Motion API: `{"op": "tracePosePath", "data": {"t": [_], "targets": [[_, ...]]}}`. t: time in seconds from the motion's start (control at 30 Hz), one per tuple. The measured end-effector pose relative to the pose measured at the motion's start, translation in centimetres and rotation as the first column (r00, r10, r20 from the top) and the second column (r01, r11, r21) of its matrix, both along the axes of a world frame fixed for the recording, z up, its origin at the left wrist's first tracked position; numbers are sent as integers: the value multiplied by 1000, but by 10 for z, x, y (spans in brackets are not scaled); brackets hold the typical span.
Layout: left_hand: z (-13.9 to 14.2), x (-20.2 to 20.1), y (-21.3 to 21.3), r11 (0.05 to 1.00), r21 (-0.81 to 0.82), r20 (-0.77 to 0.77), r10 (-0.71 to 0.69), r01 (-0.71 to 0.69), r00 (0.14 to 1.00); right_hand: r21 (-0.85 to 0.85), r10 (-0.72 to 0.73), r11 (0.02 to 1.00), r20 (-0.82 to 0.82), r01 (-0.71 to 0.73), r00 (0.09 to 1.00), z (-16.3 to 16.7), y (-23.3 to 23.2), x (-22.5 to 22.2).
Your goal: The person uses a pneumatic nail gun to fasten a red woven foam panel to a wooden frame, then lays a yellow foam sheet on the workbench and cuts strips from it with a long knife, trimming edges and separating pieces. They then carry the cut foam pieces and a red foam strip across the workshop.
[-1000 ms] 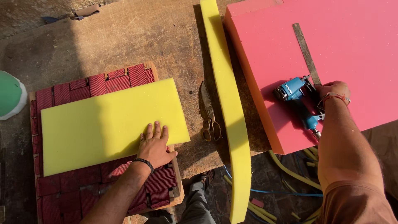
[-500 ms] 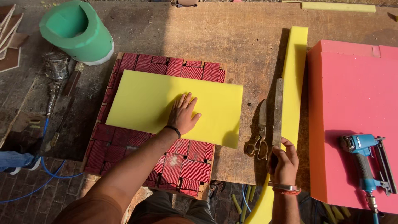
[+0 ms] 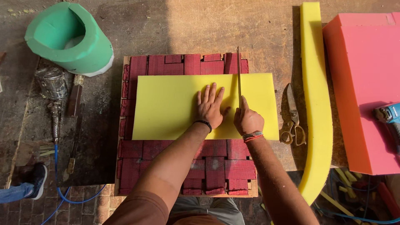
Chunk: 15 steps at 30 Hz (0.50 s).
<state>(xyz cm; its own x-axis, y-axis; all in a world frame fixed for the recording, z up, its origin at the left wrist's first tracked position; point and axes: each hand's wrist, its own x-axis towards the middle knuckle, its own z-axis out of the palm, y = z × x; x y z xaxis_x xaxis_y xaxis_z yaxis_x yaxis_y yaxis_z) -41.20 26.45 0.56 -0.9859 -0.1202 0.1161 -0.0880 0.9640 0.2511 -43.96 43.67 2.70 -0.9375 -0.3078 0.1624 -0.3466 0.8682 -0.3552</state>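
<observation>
A flat yellow foam sheet (image 3: 175, 106) lies on a panel of dark red ribbed blocks (image 3: 183, 166). My left hand (image 3: 210, 106) presses flat on the sheet, fingers spread, a black band at the wrist. Just to its right, my right hand (image 3: 247, 119) grips a long thin blade (image 3: 238, 75) that stands across the sheet, its tip reaching past the sheet's far edge over the red blocks. The index finger lies along the blade.
Scissors (image 3: 292, 121) lie right of the sheet beside a long curved yellow foam strip (image 3: 316, 108). A pink foam slab (image 3: 366, 83) carries a blue power tool (image 3: 389, 114). A green foam cylinder (image 3: 68, 37) and an air tool with blue hose (image 3: 54, 121) sit left.
My right hand left the blue tool on the pink slab, picked up the blade near the scissors and brought it onto the yellow sheet. My left hand stayed on the sheet.
</observation>
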Motion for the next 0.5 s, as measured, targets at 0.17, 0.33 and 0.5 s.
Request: {"op": "tracePosePath", "data": {"t": [0.17, 0.33, 0.5], "targets": [[-3, 1, 2, 998, 58, 24, -1, 0, 1000, 66, -16, 998, 9, 15, 1000, -7, -6, 0], [-3, -1, 5, 998, 64, 150, -12, 2, 989, 162, -61, 986, 118, 42, 991, -7, 15, 68], [-2, 0, 7, 999, 34, 185, -15, 8, 983, 199, -133, 976, 249, 84, 959, 0, 46, 166]]}}
